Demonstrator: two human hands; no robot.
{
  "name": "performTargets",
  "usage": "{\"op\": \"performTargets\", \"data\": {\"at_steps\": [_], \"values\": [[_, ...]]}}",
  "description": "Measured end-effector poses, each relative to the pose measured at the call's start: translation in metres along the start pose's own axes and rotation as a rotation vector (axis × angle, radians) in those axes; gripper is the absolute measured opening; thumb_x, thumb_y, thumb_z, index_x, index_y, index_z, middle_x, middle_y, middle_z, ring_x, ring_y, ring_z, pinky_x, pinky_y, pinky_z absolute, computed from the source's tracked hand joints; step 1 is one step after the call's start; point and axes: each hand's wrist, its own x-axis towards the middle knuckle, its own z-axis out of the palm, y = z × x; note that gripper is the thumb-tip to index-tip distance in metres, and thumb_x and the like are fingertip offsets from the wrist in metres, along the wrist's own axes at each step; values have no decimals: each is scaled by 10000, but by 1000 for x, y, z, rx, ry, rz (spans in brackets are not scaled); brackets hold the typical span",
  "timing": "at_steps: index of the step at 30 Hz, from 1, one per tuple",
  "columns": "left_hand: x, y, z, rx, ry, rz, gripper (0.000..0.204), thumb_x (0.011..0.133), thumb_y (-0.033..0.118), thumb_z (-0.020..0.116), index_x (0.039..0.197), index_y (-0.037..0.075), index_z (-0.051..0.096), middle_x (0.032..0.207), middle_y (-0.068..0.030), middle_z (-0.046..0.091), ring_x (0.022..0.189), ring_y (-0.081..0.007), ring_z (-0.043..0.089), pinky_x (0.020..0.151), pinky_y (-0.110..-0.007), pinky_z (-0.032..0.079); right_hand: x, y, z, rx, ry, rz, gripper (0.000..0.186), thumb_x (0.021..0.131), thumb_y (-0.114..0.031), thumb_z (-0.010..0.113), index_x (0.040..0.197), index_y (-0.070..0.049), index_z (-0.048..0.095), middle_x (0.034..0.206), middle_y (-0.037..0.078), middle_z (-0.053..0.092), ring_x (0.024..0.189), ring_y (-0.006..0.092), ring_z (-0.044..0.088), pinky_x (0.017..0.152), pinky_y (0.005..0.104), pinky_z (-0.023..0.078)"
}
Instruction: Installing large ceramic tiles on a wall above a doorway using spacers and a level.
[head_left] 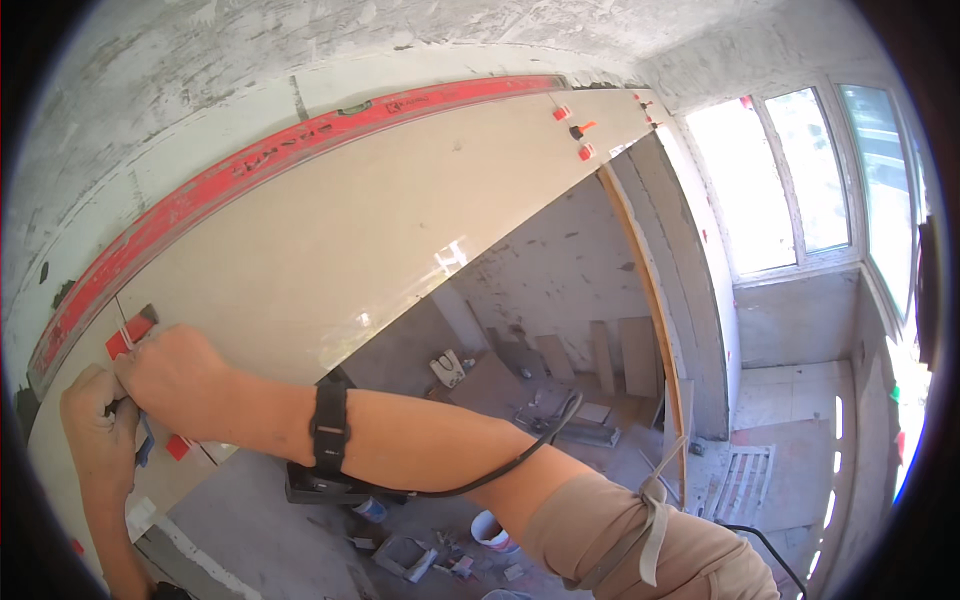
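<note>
My left hand [97, 425] and my right hand [178, 372] are close together at the left end of a large beige tile [400, 190]. Both are closed, with the fingers curled. A small dark piece shows between them, but what either hand grips is mostly hidden. Just above my right knuckles, a red tile-levelling wedge [124, 338] sits at a tile joint. Another red wedge [177, 447] lies lower on that joint, below my right wrist. Along the tile's upper edge runs a long red spirit level [290, 142].
More red spacers [586, 152] and an orange-handled piece [581, 130] sit at the tile's far right joint. Below are a white bucket [492, 530], rubble and leaning boards [637, 355]. A wooden strip [650, 290] stands by the opening; windows [745, 185] are at right.
</note>
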Motion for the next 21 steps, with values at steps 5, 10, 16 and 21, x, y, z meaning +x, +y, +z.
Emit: {"op": "performTargets", "data": {"at_steps": [5,10,16,21], "values": [[1,8,14,22,92,94,155,712,-86,726,752,-23,590,689,-123,512,603,-250,501,554,-347,366,1,29,-22,-18,-174,-109,160,738,-173,741,871,-99,691,800,100,701,822,287,703,683,428,528],[0,6,9,26,106,95,140,693,-91,700,759,-24,596,681,-130,497,605,-268,493,555,-361,366,6,28,-31,45,-168,-204,188,734,-196,752,874,-86,691,811,94,701,821,279,703,679,434,523],[1,-1,6,77,68,82,135,679,-94,664,760,-27,580,693,-135,487,616,-277,475,571,-383,357,-6,3,12,-87,262,20,313,790,-164,680,1040,9,603,805,91,672,748,243,688,614,381,497],[-2,-5,9,16,68,29,140,689,-104,653,750,-28,553,696,-131,474,628,-274,467,582,-381,357,1,-5,10,-123,75,14,323,786,-146,676,1049,21,587,826,100,675,737,248,687,631,377,512]]}}
